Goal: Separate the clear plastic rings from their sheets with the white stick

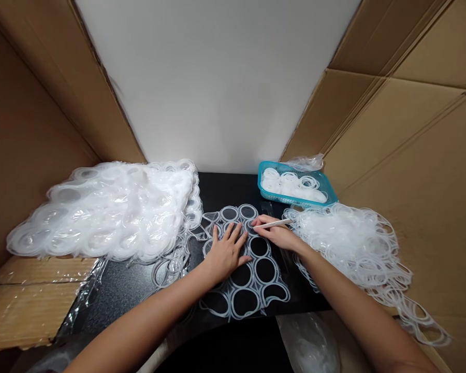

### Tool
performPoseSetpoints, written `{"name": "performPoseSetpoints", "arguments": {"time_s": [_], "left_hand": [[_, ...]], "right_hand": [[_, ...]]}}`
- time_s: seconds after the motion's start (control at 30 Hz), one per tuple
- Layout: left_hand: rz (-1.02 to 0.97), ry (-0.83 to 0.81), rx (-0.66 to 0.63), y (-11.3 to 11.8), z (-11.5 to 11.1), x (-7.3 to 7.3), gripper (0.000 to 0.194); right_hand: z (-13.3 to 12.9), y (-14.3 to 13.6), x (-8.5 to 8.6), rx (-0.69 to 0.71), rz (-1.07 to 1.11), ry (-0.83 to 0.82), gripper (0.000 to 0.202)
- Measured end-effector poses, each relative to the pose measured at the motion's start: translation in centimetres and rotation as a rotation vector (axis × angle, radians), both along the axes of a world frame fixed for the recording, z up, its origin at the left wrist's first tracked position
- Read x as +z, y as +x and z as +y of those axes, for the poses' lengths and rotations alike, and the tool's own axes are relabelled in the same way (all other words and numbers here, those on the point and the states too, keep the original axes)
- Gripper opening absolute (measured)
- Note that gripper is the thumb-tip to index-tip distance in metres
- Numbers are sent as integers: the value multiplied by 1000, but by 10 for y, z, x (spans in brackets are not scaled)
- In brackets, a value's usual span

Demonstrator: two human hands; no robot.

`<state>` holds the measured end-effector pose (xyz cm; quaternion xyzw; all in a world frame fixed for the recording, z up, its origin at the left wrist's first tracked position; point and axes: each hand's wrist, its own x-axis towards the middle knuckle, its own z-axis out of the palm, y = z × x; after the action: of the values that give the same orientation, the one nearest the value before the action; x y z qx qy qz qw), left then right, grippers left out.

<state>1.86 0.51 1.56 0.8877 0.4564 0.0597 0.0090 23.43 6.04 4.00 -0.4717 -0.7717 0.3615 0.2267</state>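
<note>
On the dark tabletop [227, 186], near its front edge, lies a translucent sheet of joined rings [264, 270], flat for the most part, its circles showing the black surface through them; some of its lower rings bend out of round at the near edge. The left hand [226, 253] presses on the sheet from above, palm down, its fingers spread wide and grasping nothing; the right hand [277, 233] is at the sheet's upper right, its fingers closed around a slim white pen-like tool [272, 224], the tool's tip near a ring and its other end pointing to the right.

To the right of the right hand spreads a loose, tangled heap of white ring strips [345, 243], some of them trailing down towards the near right; behind the heap stands a blue plastic basket [300, 200] with loose white rings [289, 185] in it, and a crumpled clear plastic piece [306, 162] lies by its far rim. To the left of the sheet is a thick, glossy stack of ring sheets [120, 210], partly over a cardboard piece [27, 300] with clear film along its edge; cardboard panels [419, 155] rise on both sides, and a pale wall [221, 77] stands between them.
</note>
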Motion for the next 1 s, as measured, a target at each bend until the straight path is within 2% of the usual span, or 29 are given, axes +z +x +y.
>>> {"name": "performPoseSetpoints", "arguments": {"time_s": [0.17,0.7,0.83,0.93,1.0], "left_hand": [[-30,12,-10,-7,-7,-10,64],[-33,-5,-11,-7,-8,-6,61],[-42,2,-12,-7,-7,-6,61],[-48,17,-16,-8,-8,-9,61],[-48,24,-25,-9,-12,-10,60]], "right_hand": [[3,6,-6,23,85,-63,23],[4,7,-5,32,83,-58,24],[-4,-2,-7,86,1,39,19],[-9,-3,-11,171,-103,222,17],[-8,7,-11,26,-156,379,21]]}}
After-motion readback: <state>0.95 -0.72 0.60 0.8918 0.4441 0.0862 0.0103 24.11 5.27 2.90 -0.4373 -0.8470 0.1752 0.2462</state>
